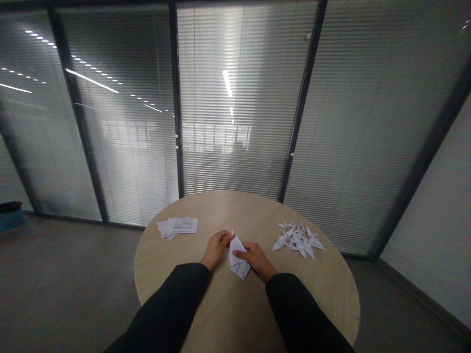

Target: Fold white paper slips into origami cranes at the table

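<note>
I see the left hand (215,248) pinching the folded paper (238,264) near its far tip, the right hand (256,258) holding its right side between thumb and fingers, over the round table (228,314). White sheets (179,226) lie left, pointed paper figures (297,239) piled right.

Folded white paper (236,244), small, flat, roughly kite-shaped, pointed end away from the person, wider near end with slanting crease lines and dark print by the lower right edge, held slightly tilted, left hand (216,246) at the tip, right hand (257,258) thumb across its face.
</note>
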### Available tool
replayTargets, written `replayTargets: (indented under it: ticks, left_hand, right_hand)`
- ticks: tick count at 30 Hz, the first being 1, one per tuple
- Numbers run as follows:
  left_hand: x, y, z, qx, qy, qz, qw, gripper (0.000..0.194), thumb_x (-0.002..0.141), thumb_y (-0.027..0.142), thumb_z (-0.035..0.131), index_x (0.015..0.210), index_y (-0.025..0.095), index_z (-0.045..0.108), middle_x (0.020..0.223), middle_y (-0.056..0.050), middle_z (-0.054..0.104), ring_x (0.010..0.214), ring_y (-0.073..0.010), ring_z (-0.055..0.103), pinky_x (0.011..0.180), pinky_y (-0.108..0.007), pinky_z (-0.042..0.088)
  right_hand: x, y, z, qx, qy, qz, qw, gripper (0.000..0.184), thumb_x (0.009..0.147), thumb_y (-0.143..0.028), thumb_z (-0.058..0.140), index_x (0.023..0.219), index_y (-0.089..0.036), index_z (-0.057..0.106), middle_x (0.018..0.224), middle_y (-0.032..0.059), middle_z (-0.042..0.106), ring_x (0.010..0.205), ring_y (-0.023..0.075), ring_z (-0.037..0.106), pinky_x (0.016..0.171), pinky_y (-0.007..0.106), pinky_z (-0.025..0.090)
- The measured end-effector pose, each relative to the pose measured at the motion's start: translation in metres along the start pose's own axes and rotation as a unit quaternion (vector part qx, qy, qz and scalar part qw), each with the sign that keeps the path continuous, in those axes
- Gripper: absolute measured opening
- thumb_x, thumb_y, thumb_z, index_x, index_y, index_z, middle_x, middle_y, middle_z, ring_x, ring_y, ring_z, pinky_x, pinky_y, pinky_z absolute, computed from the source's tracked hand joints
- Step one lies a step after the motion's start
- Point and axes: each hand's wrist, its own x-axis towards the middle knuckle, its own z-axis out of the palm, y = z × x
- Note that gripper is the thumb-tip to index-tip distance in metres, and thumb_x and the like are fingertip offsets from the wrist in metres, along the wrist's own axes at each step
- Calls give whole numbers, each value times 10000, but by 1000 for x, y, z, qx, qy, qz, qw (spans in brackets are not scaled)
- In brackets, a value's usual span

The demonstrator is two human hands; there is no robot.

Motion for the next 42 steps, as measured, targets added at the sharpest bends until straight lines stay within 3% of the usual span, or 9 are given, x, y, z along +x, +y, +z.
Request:
replayTargets:
  ticks: [6, 15, 22, 37, 42]
  left_hand:
    - [1, -1, 0, -53, -4, -18, 998, 390, 657, 501, 621, 674, 111, 632, 608, -46, 622, 585, -154, 556, 577, -256, 408]
    - [-5, 8, 1, 11, 46, 6, 999, 383, 704, 489, 586, 689, 115, 665, 625, -52, 648, 592, -157, 564, 551, -243, 394]
    - [-2, 3, 2, -43, -12, -28, 999, 419, 665, 507, 621, 706, 94, 684, 636, -61, 658, 585, -157, 566, 570, -254, 408]
    - [-3, 8, 2, -86, -11, -55, 995, 408, 545, 496, 722, 645, 103, 681, 601, -45, 642, 547, -137, 538, 523, -237, 382]
    - [-4, 9, 2, -119, -12, -59, 991, 423, 539, 498, 734, 667, 97, 694, 634, -54, 653, 578, -145, 553, 576, -253, 411]
  right_hand:
    - [0, 0, 0, 8, 1, -2, 1000, 390, 564, -423, 743, 756, -89, 682, 634, 19, 636, 564, 157, 569, 536, 248, 392]
    - [-3, -5, 2, 25, -4, -1, 1000, 398, 577, -423, 744, 781, -87, 687, 653, 28, 646, 564, 147, 563, 532, 242, 389]
    - [-3, -6, 0, 35, 16, 0, 999, 433, 548, -451, 757, 781, -91, 693, 672, 38, 663, 577, 161, 577, 529, 248, 398]
    - [-6, -10, 2, 26, 20, 3, 999, 436, 551, -485, 753, 723, -89, 690, 617, 29, 642, 534, 144, 553, 511, 240, 373]
    - [-3, -6, 0, 12, 25, 3, 1000, 450, 561, -502, 739, 727, -87, 686, 604, 23, 633, 524, 141, 547, 505, 238, 364]
